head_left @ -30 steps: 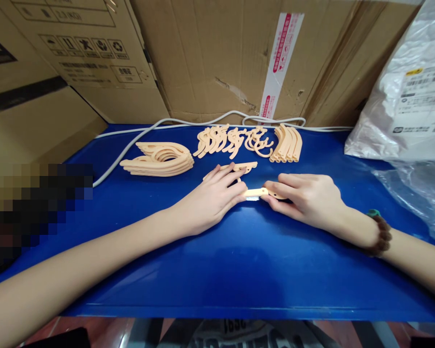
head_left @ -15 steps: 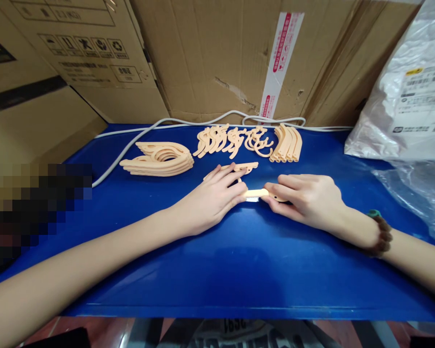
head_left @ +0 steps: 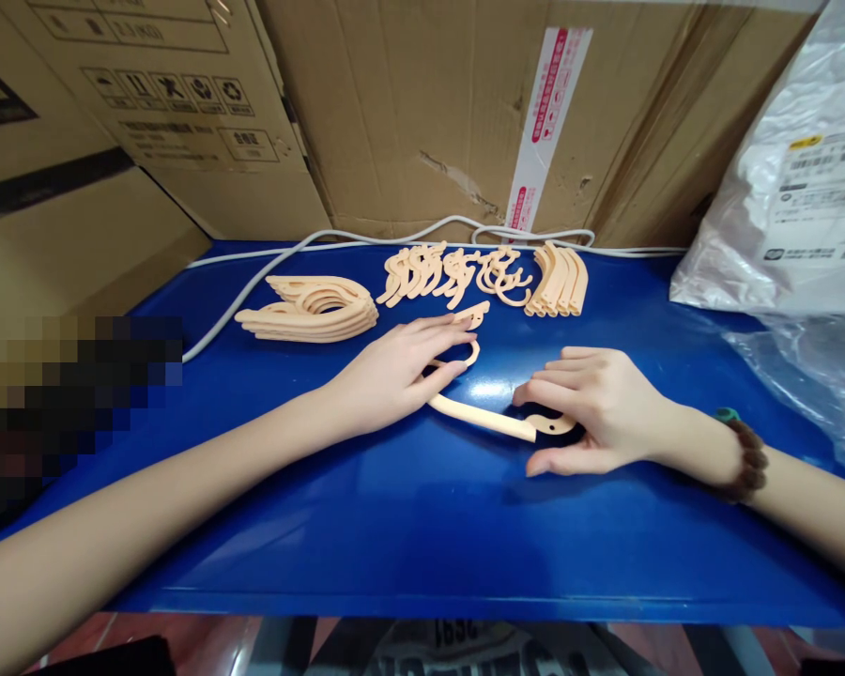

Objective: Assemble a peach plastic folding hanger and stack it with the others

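A peach plastic hanger piece [head_left: 483, 419] lies on the blue table [head_left: 422, 526] between my hands, its long curved arm running down to the right. My left hand [head_left: 398, 368] rests on its upper end, fingers long and close together around a small loop [head_left: 468, 356]. My right hand [head_left: 601, 406] curls over the arm's lower end [head_left: 553, 427], thumb stretched along the table below it. A small loose peach part [head_left: 476, 314] sits just beyond my left fingertips.
At the back of the table lie a stack of curved hanger arms [head_left: 310, 308], a row of hooks and small parts [head_left: 457, 268] and another upright stack [head_left: 558, 279]. A white cable [head_left: 268, 272] runs along the back. Cardboard boxes [head_left: 429, 113] stand behind, plastic bags [head_left: 789, 197] at right.
The hanger piece has opened out: its arm now swings down to the right. My right hand moved toward me with that end; my left hand shifted slightly left and back.
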Motion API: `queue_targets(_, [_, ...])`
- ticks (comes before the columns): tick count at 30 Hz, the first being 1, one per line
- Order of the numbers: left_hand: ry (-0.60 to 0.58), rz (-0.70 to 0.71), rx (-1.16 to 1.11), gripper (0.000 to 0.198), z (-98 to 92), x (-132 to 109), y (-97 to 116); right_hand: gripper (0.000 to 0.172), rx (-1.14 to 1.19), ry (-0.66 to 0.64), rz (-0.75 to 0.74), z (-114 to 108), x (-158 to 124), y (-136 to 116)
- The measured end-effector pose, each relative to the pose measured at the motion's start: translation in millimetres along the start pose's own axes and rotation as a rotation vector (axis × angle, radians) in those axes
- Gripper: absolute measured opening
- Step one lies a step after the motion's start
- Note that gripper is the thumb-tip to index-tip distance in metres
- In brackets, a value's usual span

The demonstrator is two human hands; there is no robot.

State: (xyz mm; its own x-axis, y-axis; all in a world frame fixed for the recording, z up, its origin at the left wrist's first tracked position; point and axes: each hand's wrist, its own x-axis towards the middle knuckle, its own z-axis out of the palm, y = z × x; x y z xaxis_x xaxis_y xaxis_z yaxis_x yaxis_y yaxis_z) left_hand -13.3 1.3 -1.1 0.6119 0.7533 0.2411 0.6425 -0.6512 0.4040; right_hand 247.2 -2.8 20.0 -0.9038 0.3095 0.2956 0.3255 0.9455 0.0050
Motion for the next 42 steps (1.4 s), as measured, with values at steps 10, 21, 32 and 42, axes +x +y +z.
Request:
queue_targets(10, [0.17,-0.057,-0.114,0.026,1.0,2,-7,0.045,0.086,-0.093,0.006,0,8,-11])
queue_targets(21, [0.217,-0.048,-0.089,0.036,2.7,1,-8,0.035,-0.131,-0.027,-0.084,1,6,-7])
queue_targets(32, [0.2,-0.048,-0.086,0.031,1.4,1,-6,0.038,-0.582,0.158,-0.26,-12,2,-9])
queue_targets(42, [0.213,-0.03,-0.09,0.03,4.2,1,-9,0.035,-0.397,0.106,-0.205,0,2,-9])
